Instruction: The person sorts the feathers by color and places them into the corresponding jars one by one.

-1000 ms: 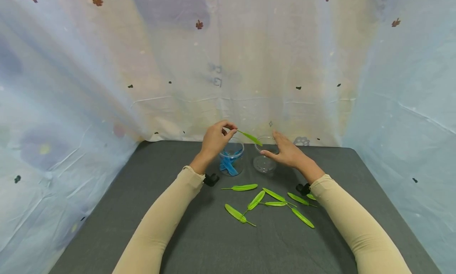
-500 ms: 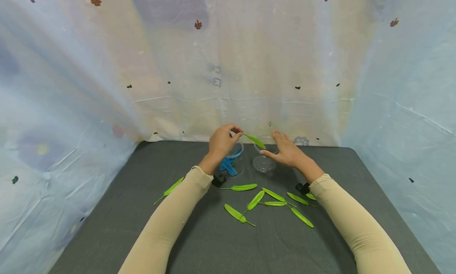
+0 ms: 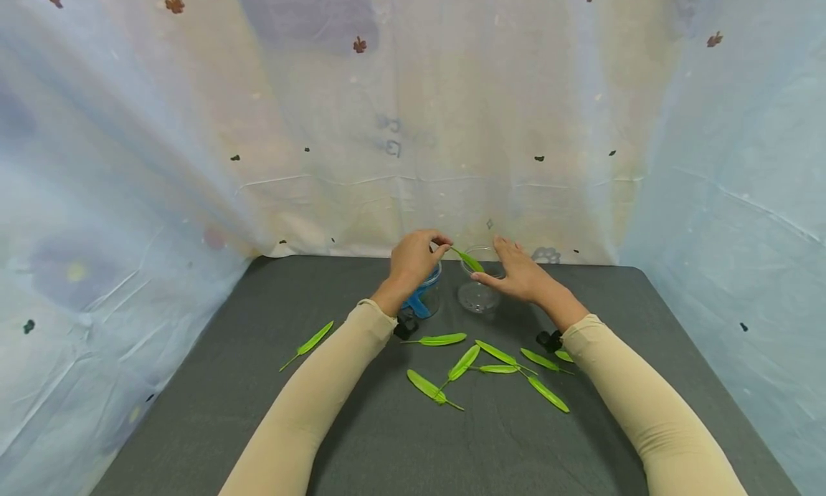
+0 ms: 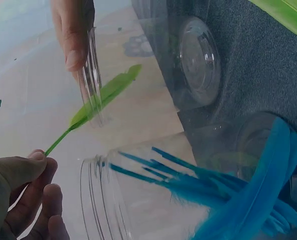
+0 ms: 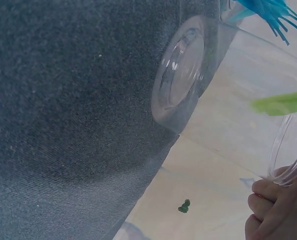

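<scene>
Entry: judged best steepened, so the green feather (image 3: pixel 472 261) clears the rim unbent; keep the pinch until most is inside.
Feather spot: centre of the head frame, tip inside the right jar (image 3: pixel 478 296).
Left hand (image 3: pixel 414 259): stem pinched at thumb and fingertips, partly covering the left jar (image 4: pixel 119 210).
Right hand (image 3: pixel 518 272): thumb and fingers spread round the rim, gripping.

Pale sheeting (image 3: pixel 452 109) w/ brown prints (image 3: pixel 359 45) hangs behind dk grey tbl (image 3: pixel 503 453).

Left grip (image 3: pixel 415 258) moved right and down; my green feather (image 3: pixel 470 260) now reaches further into the clear jar (image 3: pixel 479 297).
</scene>
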`<state>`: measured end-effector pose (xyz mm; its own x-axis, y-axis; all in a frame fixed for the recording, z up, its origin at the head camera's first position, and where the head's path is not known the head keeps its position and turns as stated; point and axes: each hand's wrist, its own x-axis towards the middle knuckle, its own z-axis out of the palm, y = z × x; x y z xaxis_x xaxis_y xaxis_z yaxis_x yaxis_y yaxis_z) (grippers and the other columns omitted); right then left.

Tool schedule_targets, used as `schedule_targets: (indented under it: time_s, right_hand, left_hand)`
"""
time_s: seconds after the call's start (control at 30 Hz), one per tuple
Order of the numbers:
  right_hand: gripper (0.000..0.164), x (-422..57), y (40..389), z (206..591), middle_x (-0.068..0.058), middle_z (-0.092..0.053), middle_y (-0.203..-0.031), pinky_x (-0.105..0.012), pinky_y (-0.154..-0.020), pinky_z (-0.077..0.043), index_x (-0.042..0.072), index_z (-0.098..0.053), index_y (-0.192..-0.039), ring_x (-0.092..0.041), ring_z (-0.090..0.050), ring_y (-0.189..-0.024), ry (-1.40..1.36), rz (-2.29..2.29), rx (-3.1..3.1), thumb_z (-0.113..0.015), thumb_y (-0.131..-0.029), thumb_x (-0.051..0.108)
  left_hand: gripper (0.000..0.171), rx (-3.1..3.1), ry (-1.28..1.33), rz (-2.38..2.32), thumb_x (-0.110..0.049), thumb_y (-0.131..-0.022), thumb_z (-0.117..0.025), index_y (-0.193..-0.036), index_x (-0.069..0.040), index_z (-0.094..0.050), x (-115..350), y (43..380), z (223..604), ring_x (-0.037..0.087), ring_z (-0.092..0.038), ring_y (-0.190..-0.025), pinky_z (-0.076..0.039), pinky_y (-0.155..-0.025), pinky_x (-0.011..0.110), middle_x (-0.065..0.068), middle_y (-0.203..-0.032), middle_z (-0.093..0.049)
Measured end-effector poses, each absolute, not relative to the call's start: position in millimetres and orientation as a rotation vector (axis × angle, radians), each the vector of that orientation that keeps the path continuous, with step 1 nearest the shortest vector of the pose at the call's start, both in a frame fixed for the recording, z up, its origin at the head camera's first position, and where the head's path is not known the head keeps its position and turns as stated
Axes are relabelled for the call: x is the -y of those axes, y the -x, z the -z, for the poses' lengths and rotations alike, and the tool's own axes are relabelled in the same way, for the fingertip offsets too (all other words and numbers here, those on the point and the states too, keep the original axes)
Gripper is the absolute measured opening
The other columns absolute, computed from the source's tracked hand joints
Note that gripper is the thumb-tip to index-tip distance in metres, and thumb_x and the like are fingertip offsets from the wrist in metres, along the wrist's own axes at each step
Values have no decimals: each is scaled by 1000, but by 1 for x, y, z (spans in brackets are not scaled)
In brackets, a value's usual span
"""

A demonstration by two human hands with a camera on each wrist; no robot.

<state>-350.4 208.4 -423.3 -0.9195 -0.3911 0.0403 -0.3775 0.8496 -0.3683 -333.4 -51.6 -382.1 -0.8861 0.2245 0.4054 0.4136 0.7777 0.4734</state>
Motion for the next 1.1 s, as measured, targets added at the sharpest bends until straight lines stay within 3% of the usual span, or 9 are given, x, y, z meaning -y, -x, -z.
schedule_targets:
  time_s: [0.23,0.43,0.87,1.1]
  right_hand:
    - [113,-207,351,422,-27,-5,-178,-54,-136,4,-3,-4,-171,-47,-6,-164,658,619,-2975,-58,-103,70]
    - [114,-206,351,422,-26,-5,-178,-57,-136,0,-3,-4,-171,-46,-6,-164,659,622,-2975,-58,-102,71]
    - [114,-205,349,422,-26,-6,-178,-53,-136,2,-2,-4,-171,-45,-8,-164,648,616,-2981,-56,-102,73]
    - [115,-206,349,424,-25,-8,-178,-61,-135,-4,-3,-8,-171,-46,-7,-164,632,635,-2995,-57,-101,74]
  left_hand:
    - [18,2657,500,750,-31,-106,-72,-119,-25,-83,43,333,384,15,-74,-91,-57,-58,26,-6,-118,-80]
    - [20,2667,539,720,-32,-106,-72,-121,-26,-83,38,334,385,14,-75,-94,-55,-55,21,-6,-117,-80]
    - [21,2673,513,827,-33,-108,-68,-123,-23,-81,53,329,384,13,-72,-89,-54,-54,25,-6,-118,-78]
    - [19,2655,490,925,-37,-109,-67,-120,-28,-80,77,326,385,13,-70,-92,-54,-55,28,-8,-117,-77]
